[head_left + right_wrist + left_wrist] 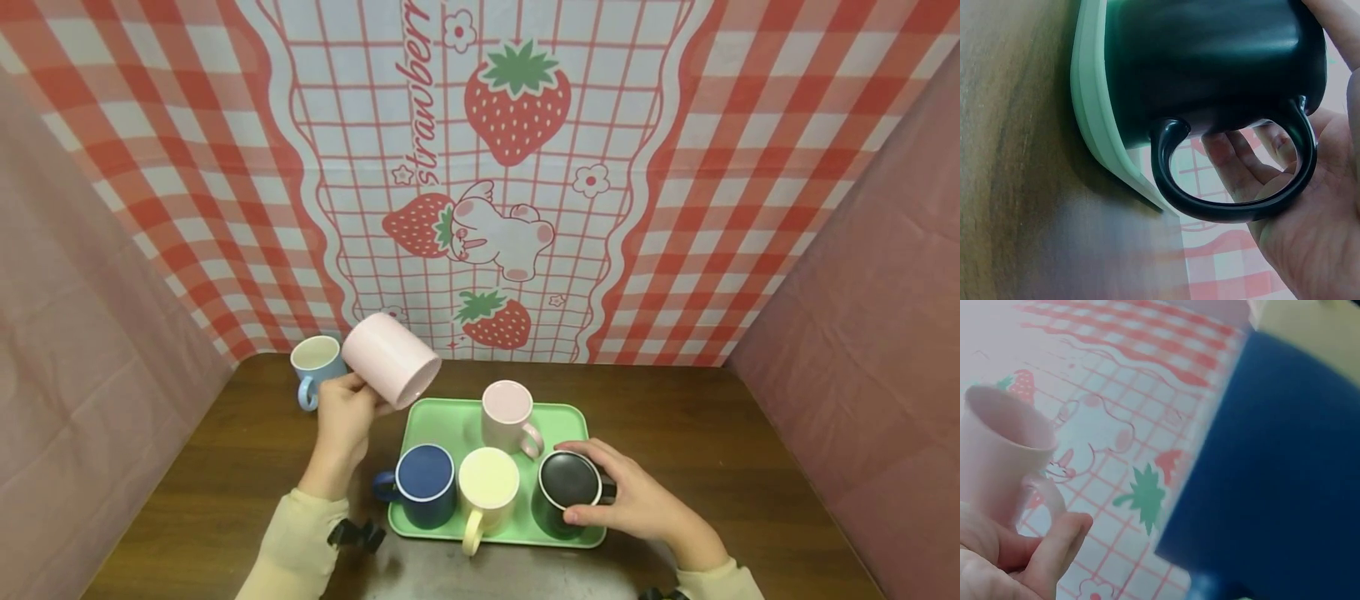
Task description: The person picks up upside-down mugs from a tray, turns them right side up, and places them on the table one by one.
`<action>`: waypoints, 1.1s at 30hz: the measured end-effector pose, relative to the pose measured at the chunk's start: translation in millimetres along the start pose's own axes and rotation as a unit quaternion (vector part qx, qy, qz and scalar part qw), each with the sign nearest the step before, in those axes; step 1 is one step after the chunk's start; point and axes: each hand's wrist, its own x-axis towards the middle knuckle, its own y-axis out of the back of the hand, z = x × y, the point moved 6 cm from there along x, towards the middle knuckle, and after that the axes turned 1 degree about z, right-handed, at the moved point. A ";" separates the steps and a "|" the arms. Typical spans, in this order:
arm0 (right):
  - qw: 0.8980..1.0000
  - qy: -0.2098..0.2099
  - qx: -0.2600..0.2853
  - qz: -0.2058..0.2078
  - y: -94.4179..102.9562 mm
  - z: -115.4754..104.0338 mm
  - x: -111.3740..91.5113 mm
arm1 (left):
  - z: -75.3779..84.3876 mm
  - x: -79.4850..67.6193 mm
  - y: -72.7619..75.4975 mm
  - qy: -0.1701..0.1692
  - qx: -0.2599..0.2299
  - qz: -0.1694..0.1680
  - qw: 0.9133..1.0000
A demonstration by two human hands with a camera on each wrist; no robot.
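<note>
My left hand (347, 421) grips a pink mug (388, 358) by its handle (1047, 499) and holds it tilted in the air above the tray's far left corner. In the left wrist view the mug's open mouth shows. My right hand (633, 496) holds a black mug (558, 508) near its top, thumb on the near side and fingers on the far side. That mug stands in the green tray (442, 412) at the near right corner, its handle (1235, 209) pointing right. A second pink mug (506, 425), a yellow mug (487, 492) and a dark blue mug (426, 487) also stand in the tray.
A light blue mug (317, 358) stands upright at the back left of the wooden table (675, 417), just behind my left hand. Behind the table hangs a strawberry-patterned cloth (510, 208). Pink cloths (847, 333) line both sides. The dark blue mug's handle sticks out over the tray's left rim.
</note>
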 end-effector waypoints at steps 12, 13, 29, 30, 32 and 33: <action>1.000 -0.006 0.004 0.000 -0.1 -1.0 0.6 | -8.0 -5.8 -7.6 0.157 -0.148 -0.034 0.976; 1.000 -0.007 0.005 0.000 0.0 -1.1 0.7 | -8.6 -6.5 -8.6 0.166 -0.155 -0.039 0.973; 1.000 -0.012 0.012 -0.007 -0.1 -1.2 1.4 | -11.1 -20.8 -25.0 0.235 -0.178 -0.111 0.949; 1.000 -0.012 0.012 -0.007 -0.1 -1.4 1.4 | -11.1 -21.5 -25.7 0.236 -0.178 -0.112 0.949; 1.000 -0.010 0.011 -0.007 -0.1 -1.8 1.5 | -12.0 -22.9 -26.9 0.244 -0.181 -0.114 0.946; 1.000 -0.011 0.011 -0.007 0.0 -1.8 1.5 | -12.5 -23.5 -27.8 0.248 -0.183 -0.118 0.944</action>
